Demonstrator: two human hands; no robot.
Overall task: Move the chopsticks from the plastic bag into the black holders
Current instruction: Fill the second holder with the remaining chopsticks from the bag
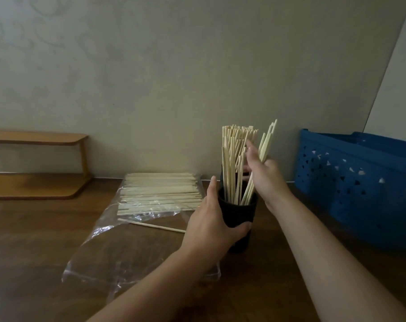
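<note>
Far left on the counter [46, 228] there's a small wooden shelf [38, 138]. Next, the plastic bag [137, 233] lies flat with plenty of chopsticks [160, 194] still stacked at its far end, plus one loose stick [150, 225] just in front. The left hand [211, 219] is wrapped around the black holder [240, 210], steadying it. The right hand [263, 169] grips a small bunch, tips already in the holder. So it's mid-drop; I'd guess next is letting go, then reaching back to the bag. Blue basket [355, 182] sits far right.
</note>
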